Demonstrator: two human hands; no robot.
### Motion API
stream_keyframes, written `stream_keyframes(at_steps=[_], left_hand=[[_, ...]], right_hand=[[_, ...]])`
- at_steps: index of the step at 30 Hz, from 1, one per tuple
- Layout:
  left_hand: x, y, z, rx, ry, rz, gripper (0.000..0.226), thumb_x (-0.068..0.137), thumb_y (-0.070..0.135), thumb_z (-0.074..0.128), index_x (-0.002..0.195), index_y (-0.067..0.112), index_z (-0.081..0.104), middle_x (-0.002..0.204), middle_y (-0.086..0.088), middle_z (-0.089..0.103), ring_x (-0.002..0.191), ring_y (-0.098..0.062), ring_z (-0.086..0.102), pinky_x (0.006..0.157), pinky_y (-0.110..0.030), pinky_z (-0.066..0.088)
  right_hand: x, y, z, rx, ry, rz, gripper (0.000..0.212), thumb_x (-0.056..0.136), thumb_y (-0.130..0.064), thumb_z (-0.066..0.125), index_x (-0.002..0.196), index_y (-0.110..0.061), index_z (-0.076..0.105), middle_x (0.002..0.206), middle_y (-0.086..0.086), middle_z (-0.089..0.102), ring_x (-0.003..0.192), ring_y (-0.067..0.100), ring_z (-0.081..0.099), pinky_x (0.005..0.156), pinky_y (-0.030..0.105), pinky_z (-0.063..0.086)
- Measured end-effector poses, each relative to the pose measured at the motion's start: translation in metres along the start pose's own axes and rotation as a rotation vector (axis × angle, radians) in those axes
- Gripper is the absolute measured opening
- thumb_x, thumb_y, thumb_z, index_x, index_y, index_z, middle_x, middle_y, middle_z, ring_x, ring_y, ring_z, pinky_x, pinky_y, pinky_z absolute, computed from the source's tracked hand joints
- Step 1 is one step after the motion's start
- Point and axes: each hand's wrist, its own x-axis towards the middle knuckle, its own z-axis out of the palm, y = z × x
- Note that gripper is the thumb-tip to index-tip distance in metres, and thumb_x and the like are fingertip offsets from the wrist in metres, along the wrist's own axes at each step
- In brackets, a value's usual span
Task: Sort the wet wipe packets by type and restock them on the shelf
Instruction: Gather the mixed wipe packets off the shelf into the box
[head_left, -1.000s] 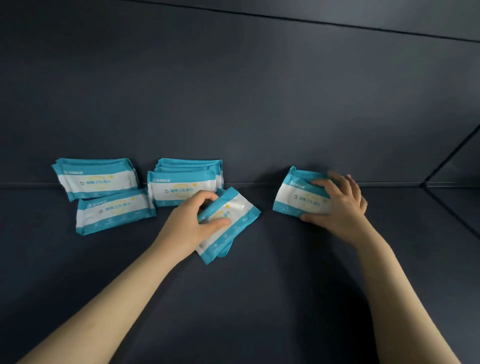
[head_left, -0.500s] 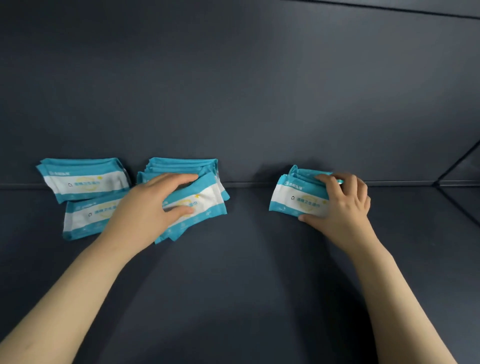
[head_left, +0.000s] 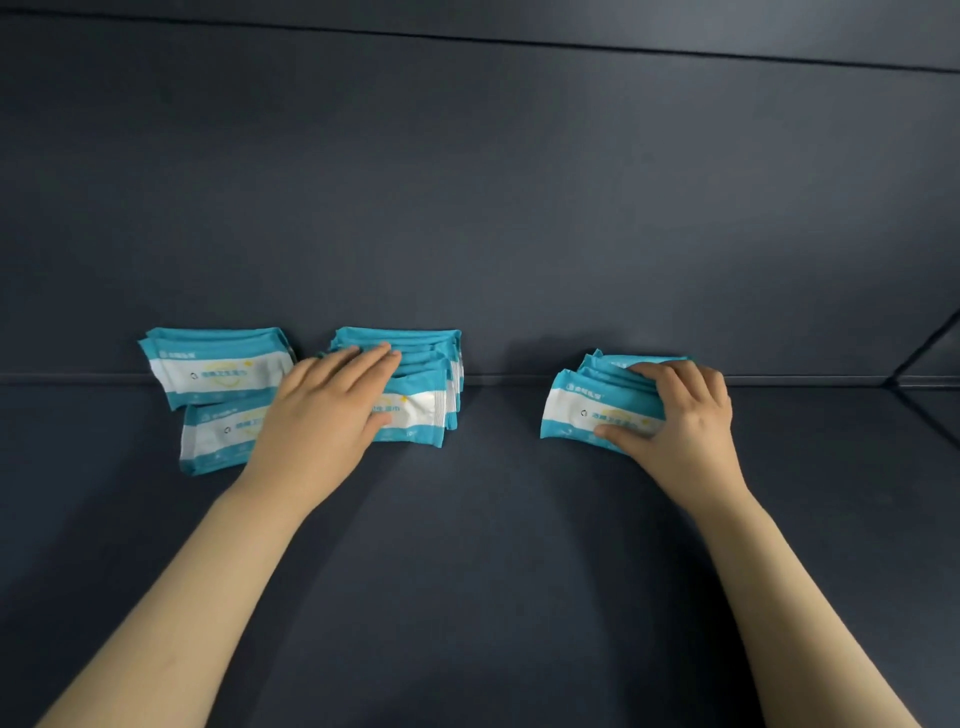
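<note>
Since 0.5 s ago: top packet of the middle stack (head_left: 415, 402) sits squarer, no longer angled. Left hand (head_left: 332, 410) lies flat on it, fingers straight and together, covering the left half of the print. Dark shelf (head_left: 493, 561) nearest; both forearms are cut off at the bottom edge. Near-left packet (head_left: 218, 439) is partly hidden by the left wrist. Right hand (head_left: 685, 415) grips the right stack (head_left: 587, 405), fingers curled over its top, thumb on its face; packet count is indeterminate. Far-left stack (head_left: 218, 364) lies against the back panel (head_left: 493, 208). Print is illegible.

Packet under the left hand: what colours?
The packet is teal with a white middle band; head view.
</note>
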Motion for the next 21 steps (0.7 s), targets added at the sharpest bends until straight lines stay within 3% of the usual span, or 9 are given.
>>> stream_keyframes(at_steps=[3,6,8,13,17,19,21], left_hand=[[-0.001,0.003,0.000,0.016,0.047,-0.012,0.066,0.074,0.026,0.083,0.134,0.012,0.059,0.132,-0.002,0.062,0.113,-0.029,0.063,0.097,-0.043,0.043],[-0.002,0.003,0.001,0.031,0.066,-0.043,0.067,0.073,0.030,0.084,0.133,0.012,0.059,0.124,-0.003,0.065,0.105,-0.029,0.063,0.091,-0.041,0.042],[-0.001,0.001,0.001,0.042,0.050,-0.054,0.067,0.072,0.034,0.084,0.131,0.012,0.061,0.120,-0.002,0.067,0.104,-0.029,0.061,0.089,-0.042,0.042],[0.006,-0.001,-0.003,0.090,-0.037,-0.036,0.051,0.072,0.045,0.081,0.112,0.017,0.068,0.098,0.003,0.068,0.096,-0.027,0.058,0.084,-0.038,0.032],[0.006,0.000,-0.016,0.073,-0.125,-0.059,0.042,0.082,0.050,0.070,0.108,0.018,0.061,0.086,0.004,0.070,0.085,-0.024,0.065,0.082,-0.040,0.035],[0.000,0.000,-0.029,-0.084,-0.074,-0.120,0.040,0.085,0.048,0.068,0.107,0.016,0.056,0.081,0.003,0.066,0.073,-0.024,0.064,0.072,-0.036,0.041],[-0.007,0.000,-0.051,-0.481,-0.087,-0.275,0.035,0.090,0.047,0.062,0.109,0.020,0.049,0.089,0.009,0.061,0.077,-0.016,0.061,0.061,-0.029,0.041]], right_hand=[[-0.002,-0.007,0.001,-0.040,0.007,-0.021,0.069,0.060,-0.032,0.092,0.119,-0.012,0.063,0.117,0.007,0.059,0.111,0.030,0.042,0.095,0.048,0.037],[-0.002,-0.010,-0.003,-0.094,-0.083,0.056,0.067,0.071,-0.032,0.083,0.131,-0.017,0.057,0.125,0.003,0.052,0.118,0.025,0.033,0.103,0.044,0.025],[-0.002,-0.009,-0.008,-0.150,-0.111,0.043,0.063,0.073,-0.033,0.081,0.130,-0.018,0.060,0.125,0.002,0.055,0.118,0.029,0.040,0.104,0.047,0.023],[-0.005,-0.014,-0.022,-0.201,-0.146,0.052,0.055,0.073,-0.035,0.085,0.122,-0.020,0.066,0.116,0.003,0.069,0.108,0.035,0.055,0.095,0.047,0.034],[-0.011,-0.037,-0.037,-0.077,-0.090,0.117,0.054,0.074,-0.038,0.084,0.121,-0.019,0.066,0.109,0.001,0.070,0.100,0.031,0.058,0.084,0.040,0.046],[-0.018,-0.060,-0.049,0.064,-0.030,0.243,0.053,0.074,-0.042,0.084,0.119,-0.021,0.066,0.105,-0.004,0.069,0.096,0.024,0.060,0.081,0.035,0.046],[-0.029,-0.084,-0.059,0.227,-0.045,0.408,0.046,0.073,-0.047,0.083,0.110,-0.026,0.064,0.096,-0.010,0.068,0.087,0.017,0.063,0.074,0.033,0.049]])
